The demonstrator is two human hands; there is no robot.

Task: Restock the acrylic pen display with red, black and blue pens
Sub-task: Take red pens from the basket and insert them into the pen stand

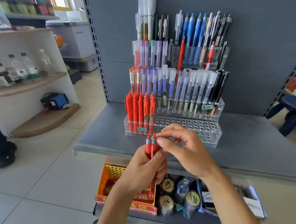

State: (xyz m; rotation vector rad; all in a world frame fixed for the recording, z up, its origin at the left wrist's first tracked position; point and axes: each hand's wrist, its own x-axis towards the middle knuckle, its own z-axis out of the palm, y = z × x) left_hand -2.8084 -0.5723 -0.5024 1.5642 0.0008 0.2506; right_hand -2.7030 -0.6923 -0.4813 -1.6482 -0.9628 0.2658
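A person stands at a grey shop shelf (245, 142), seen from above through a head-worn camera. The left hand (144, 169) is closed around a small bunch of red pens (151, 146), held upright with their tips pointing up, just in front of the shelf edge. The right hand (182, 146) reaches across from the right; its thumb and forefinger pinch the tip of one pen in the bunch, and the other fingers are loosely curled.

Just behind the hands sits a clear acrylic pen display (212, 136) with stepped tiers rising toward the back panel. Its lowest front tier is a row of round holes; red pens in the display (140, 108) fill the left end (about six of them, standing upright), while the holes to their right are open. The tiers behind hold pens with frosted caps (185, 87), some with blue or purple barrels, and a few black pens (220, 86) at the right. The top tier carries blue pens (193, 29), white ones and dark ones.

Below the shelf, a lower level holds an orange perforated basket (110, 173) and rolls of patterned tape (168, 185). To the left, a white corner unit holds water bottles (25, 67).
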